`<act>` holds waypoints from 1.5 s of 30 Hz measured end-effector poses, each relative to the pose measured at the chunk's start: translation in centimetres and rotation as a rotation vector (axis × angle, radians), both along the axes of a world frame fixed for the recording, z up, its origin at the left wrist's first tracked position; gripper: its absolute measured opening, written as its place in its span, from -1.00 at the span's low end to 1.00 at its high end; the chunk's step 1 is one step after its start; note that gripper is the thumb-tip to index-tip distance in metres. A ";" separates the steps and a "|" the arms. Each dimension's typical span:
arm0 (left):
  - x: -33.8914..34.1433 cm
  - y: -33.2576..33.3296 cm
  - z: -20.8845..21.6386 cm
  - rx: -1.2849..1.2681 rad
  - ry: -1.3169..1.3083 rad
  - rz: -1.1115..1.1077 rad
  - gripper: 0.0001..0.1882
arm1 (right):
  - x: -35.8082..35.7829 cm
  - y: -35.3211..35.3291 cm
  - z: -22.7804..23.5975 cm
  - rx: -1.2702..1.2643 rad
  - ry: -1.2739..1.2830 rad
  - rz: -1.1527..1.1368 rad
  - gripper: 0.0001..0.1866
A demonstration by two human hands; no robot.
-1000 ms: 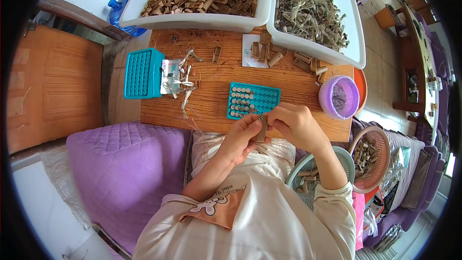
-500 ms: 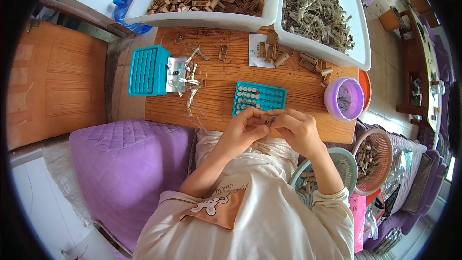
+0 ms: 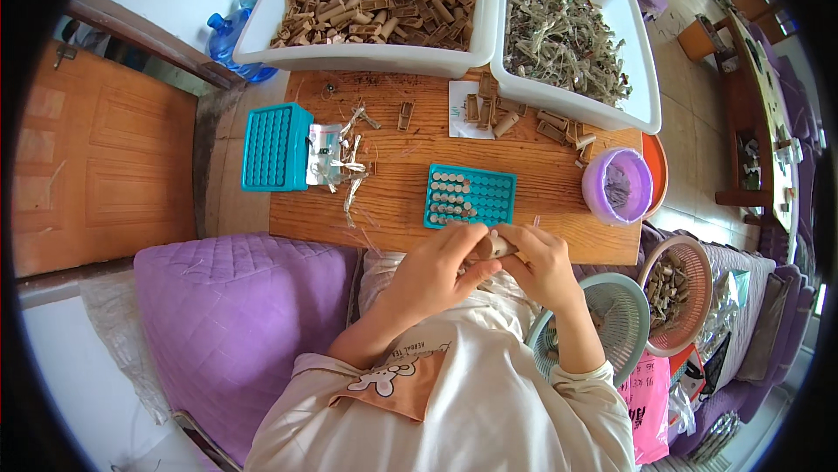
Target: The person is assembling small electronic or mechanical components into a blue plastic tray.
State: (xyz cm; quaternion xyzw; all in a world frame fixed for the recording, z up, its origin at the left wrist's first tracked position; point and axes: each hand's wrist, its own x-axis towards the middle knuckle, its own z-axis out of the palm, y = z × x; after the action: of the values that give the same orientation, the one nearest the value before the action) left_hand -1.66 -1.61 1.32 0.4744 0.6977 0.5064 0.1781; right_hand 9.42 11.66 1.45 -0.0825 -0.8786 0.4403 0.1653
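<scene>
My left hand [image 3: 436, 269] and my right hand [image 3: 546, 261] meet at the table's near edge. Between their fingers is a small tan plastic casing [image 3: 496, 247], rounded like a short tube. Both hands are closed on it, and the fingers cover part of it. Just beyond lies a teal tray [image 3: 496, 192] with rows of round pockets. Small white-topped round pieces [image 3: 449, 187] fill much of its left side.
A white bin of brown casings [image 3: 375, 9] and one of silvery wired parts [image 3: 567, 40] stand at the back. At left are a teal block [image 3: 275, 147] and wire bundles [image 3: 351, 162]. A purple tub [image 3: 618, 186] stands right; baskets [image 3: 628, 332] sit below it.
A tan casing now shows between my fingers, where a small dark metallic part showed before. Both hands have come slightly nearer my body, and the view has shifted a little.
</scene>
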 end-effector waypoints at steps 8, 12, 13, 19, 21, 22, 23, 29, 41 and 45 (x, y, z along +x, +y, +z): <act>0.2 1.8 -0.2 0.144 0.147 -0.090 -0.62 | 1.9 0.0 1.1 -0.205 -0.151 0.073 -0.64; 1.4 3.1 -1.6 0.101 0.147 -0.122 -0.64 | 3.1 0.7 1.3 -0.183 -0.191 0.061 -0.66; 1.3 3.4 -1.7 0.107 0.149 -0.117 -0.64 | 4.0 1.0 1.2 -0.135 -0.235 -0.006 -0.67; -5.9 5.2 -4.1 -0.180 -0.041 0.230 -0.79 | 13.2 4.8 -0.1 -0.234 -0.541 -0.420 -0.70; -9.8 5.3 -7.0 -0.258 0.276 0.425 -0.76 | 18.3 6.5 -1.1 -0.163 -0.609 -0.194 -0.72; -10.9 5.5 -7.6 -0.381 0.411 0.502 -0.67 | 19.4 6.6 -1.5 -0.153 -0.608 -0.194 -0.72; -11.7 5.5 -8.1 -0.494 0.480 0.503 -0.62 | 20.3 6.7 -1.9 -0.146 -0.765 -0.132 -0.72; -14.1 6.6 -10.4 -0.630 0.468 0.507 -0.66 | 11.3 8.9 0.3 0.007 -0.388 -0.347 -0.78; -10.6 3.5 -7.2 -0.416 0.171 0.418 -0.73 | -11.5 19.6 1.1 0.561 -0.747 -0.359 -0.53; -8.1 2.2 -6.1 -0.152 -0.306 0.366 -0.75 | -11.9 23.2 -0.5 0.360 -0.836 -0.095 -0.53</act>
State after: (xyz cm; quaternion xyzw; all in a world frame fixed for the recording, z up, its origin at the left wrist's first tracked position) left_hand -9.80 0.55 -4.80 0.2433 0.7729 0.5422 0.2222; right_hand -2.45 34.86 0.96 -0.2634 -0.9276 0.2016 -0.1716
